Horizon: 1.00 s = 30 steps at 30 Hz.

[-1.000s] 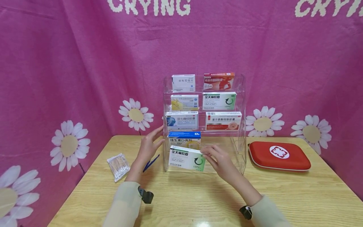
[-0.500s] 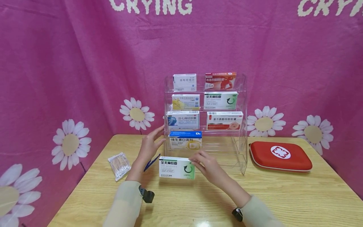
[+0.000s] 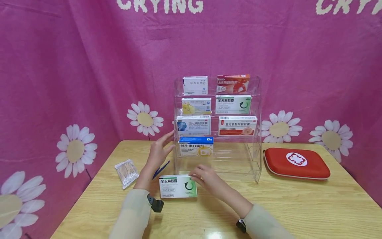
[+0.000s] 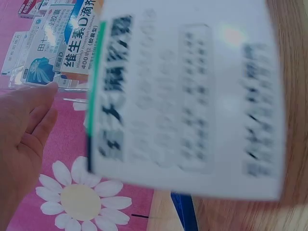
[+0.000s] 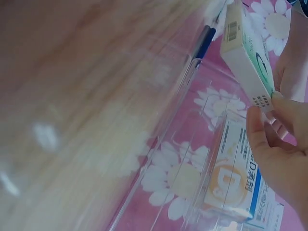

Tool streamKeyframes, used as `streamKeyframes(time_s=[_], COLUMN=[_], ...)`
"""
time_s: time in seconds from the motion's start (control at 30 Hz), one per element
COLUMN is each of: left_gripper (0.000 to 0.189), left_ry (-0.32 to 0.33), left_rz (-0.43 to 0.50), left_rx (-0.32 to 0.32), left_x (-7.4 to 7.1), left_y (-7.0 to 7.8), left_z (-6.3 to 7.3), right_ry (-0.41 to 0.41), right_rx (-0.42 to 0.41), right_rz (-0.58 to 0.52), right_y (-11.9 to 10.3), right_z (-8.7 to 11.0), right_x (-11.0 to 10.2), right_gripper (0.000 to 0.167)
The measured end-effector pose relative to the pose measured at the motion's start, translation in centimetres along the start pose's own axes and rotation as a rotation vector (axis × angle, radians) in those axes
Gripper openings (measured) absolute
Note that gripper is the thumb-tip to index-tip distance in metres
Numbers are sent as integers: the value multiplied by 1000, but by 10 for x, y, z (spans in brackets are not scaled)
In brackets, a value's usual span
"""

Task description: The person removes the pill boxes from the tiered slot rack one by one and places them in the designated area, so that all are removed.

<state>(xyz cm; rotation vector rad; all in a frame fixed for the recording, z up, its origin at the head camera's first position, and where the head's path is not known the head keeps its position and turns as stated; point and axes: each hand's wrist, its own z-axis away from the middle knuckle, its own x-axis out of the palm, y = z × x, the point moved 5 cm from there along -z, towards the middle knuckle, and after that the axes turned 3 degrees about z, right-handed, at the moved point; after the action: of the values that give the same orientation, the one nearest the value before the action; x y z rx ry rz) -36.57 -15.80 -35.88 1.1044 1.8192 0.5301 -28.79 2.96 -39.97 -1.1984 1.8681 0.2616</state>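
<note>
A white-and-green box [image 3: 178, 187] is in front of the clear rack [image 3: 229, 172], pinched at its right end by the right hand [image 3: 206, 179]. The left hand [image 3: 158, 153], thumb and fingers apart, is at the rack's left side, above the bench [image 3: 221, 212].

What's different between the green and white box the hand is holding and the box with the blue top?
The held box has a green curly arrow; the blue-topped box has a yellow circle with a D. The held box is pinched by the right hand, in front of the clear rack; the blue-topped box sits in that rack. Both have printed writing on the front.
</note>
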Motion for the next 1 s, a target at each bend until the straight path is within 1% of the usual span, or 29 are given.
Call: streamKeyframes(time_s=[0.1,0.23,0.3,0.5,0.57,0.67,0.73,1.0], left_gripper=[55,54,54,53,53,53,53,53], left_ry=[2,6,10,11,7,3,3,1], left_rz=[-6,-8,-5,0,-3,-8,-9,7], left_rx=[6,27,31,33,27,14,9,-5], left_x=[0,0,-1,-1,-1,-1,-1,-1], left_y=[0,-1,-1,0,1,1,1,0], left_z=[0,0,0,0,0,0,0,0], right_ry=[-65,-124,-143,-183,-200,-247,-278,-367], right_rx=[19,44,56,54,73,113,129,146], right_rz=[-25,-66,-84,-116,-140,-169,-172,-116], right_y=[-2,-2,-2,-2,-1,1,2,4], right_z=[-3,-4,-5,-9,-11,-12,-13,-13], right_x=[6,13,17,26,28,33,37,48], right_gripper=[8,8,8,5,5,5,4,6])
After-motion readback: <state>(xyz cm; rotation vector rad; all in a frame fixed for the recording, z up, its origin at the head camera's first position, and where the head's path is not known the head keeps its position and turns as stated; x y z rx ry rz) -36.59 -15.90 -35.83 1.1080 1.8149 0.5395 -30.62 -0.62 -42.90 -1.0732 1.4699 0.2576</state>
